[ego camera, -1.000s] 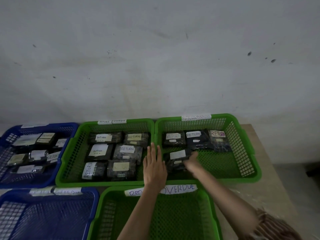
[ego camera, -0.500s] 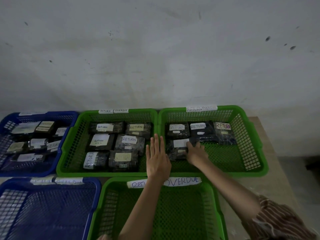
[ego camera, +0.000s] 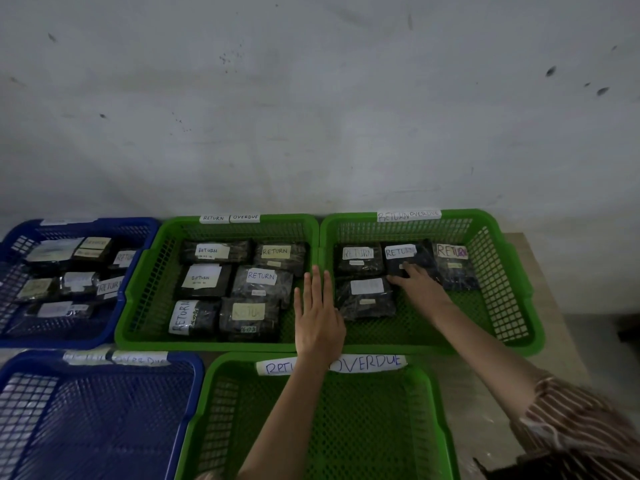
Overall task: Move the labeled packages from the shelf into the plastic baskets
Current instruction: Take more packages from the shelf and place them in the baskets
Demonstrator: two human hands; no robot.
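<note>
Dark wrapped packages with white RETURN labels lie in the far baskets. The far right green basket (ego camera: pixel 502 292) holds three packages in a back row and one package (ego camera: pixel 365 299) in front of them. My right hand (ego camera: pixel 420 285) reaches into this basket, its fingertips resting on the middle back package (ego camera: pixel 407 256), fingers fairly straight. My left hand (ego camera: pixel 318 313) lies flat, fingers straight, on the rims between the two far green baskets. The middle green basket (ego camera: pixel 145 299) holds several labeled packages.
A far left blue basket (ego camera: pixel 138 233) holds several packages. A near blue basket (ego camera: pixel 104 410) and a near green basket (ego camera: pixel 346 427) labeled RETURN OVERDUE hold nothing; my forearms cross above the green one. A grey wall stands behind. The table edge (ego camera: pixel 554 306) shows at right.
My right hand let go of the front package, which now lies in the far right basket, and moved back onto the middle back package. My left hand stayed on the rims.
</note>
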